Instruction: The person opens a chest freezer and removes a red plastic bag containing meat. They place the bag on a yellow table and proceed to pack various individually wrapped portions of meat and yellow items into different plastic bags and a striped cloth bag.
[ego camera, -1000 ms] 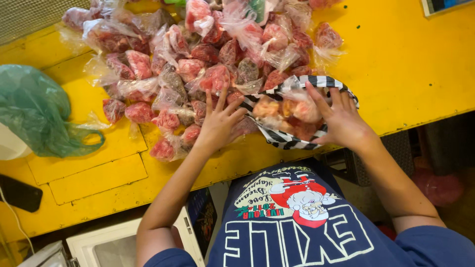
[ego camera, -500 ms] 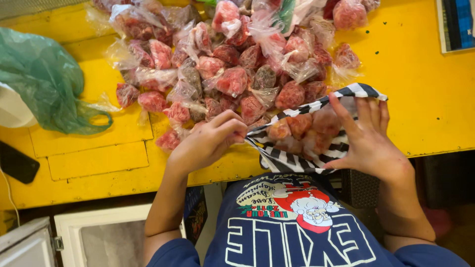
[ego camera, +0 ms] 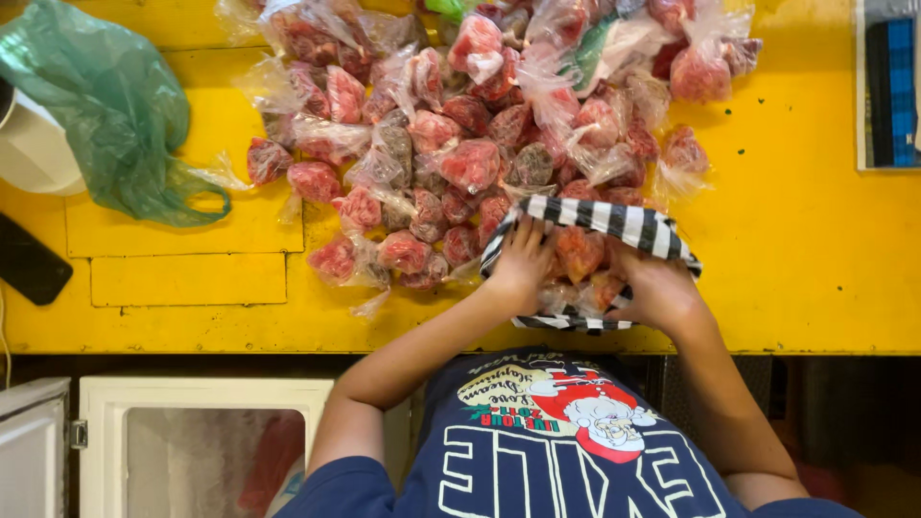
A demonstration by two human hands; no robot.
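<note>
At nine o'clock a green plastic bag [ego camera: 115, 115] lies on the yellow table [ego camera: 806, 249]. At twelve o'clock spreads the heap of clear packets of red meat [ego camera: 451, 125]. At the table's near edge, my left hand [ego camera: 523, 269] grips the left rim of the black-and-white striped bag [ego camera: 614, 219]; my right hand [ego camera: 657, 293] clasps its right side. Packets fill it.

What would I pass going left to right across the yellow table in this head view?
Green plastic bag → heap of small clear bags of red meat → left hand → black-and-white striped bag → right hand.
</note>
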